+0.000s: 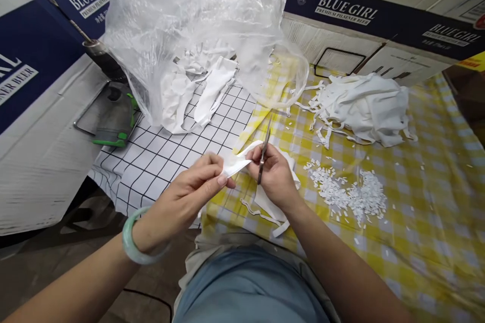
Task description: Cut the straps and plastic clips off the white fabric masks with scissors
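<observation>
My left hand [193, 189] pinches a white fabric piece [238, 164] by its edge, just above the near side of the table. My right hand [275, 174] grips a pair of scissors [264, 146], blades pointing away from me and lying against the fabric. More of the white piece with its thin straps [265, 212] hangs below my right hand. A pale green bangle [132, 242] sits on my left wrist.
A heap of white fabric pieces [364, 106] lies at the back right on the yellow checked cloth [417, 202]. Small white cuttings [348, 192] are scattered beside my right hand. A clear plastic bag [197, 25] with more white pieces stands on the black-grid cloth [159, 156]. Cardboard beer boxes [379, 15] wall the table.
</observation>
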A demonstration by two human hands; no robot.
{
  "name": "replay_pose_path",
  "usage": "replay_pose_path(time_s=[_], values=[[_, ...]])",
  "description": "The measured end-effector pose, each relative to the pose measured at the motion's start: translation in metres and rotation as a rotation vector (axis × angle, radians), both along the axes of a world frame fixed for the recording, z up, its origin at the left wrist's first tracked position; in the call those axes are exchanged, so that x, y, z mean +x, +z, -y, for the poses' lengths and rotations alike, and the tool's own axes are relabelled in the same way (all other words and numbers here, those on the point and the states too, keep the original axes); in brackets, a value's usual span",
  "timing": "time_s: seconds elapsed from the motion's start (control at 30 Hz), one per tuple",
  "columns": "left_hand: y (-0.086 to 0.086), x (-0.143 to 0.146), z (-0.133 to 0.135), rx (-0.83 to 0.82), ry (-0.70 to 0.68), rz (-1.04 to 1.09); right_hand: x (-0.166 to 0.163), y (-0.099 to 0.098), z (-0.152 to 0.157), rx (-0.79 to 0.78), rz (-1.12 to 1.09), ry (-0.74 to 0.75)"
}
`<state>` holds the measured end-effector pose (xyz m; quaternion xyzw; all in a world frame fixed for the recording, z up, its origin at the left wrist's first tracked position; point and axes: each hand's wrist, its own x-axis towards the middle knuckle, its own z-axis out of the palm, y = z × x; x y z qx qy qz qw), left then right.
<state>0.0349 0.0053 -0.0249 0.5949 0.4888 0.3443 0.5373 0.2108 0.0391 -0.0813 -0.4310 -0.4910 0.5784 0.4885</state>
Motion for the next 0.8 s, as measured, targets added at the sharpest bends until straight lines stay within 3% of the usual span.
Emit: replay_pose_path(time_s=[0.1, 0.2, 0.33, 0.5, 0.63, 0.8], values=[[0.002, 0.011, -0.001, 0.211, 0.074, 0.089, -0.025, -0.008, 0.014, -0.197, -0.230, 0.102], [-0.002, 0.022, -0.001, 0.071, 0.151, 0.335, -0.032, -0.012, 0.028, -0.266, -0.280, 0.196], [-0.014, 0.034, 0.001, -0.041, 0.233, 0.433, 0.012, -0.002, 0.034, -0.055, 0.123, 0.187], [-0.030, 0.063, 0.006, -0.107, 0.089, 0.419, 0.072, 0.017, 0.041, 0.223, 0.659, 0.178], [-0.042, 0.092, 0.007, -0.176, -0.029, 0.452, 0.095, 0.021, 0.053, 0.217, 0.862, 0.158], [-0.049, 0.117, 0.004, -0.212, -0.129, 0.439, 0.121, 0.018, 0.065, 0.153, 0.897, 0.107]])
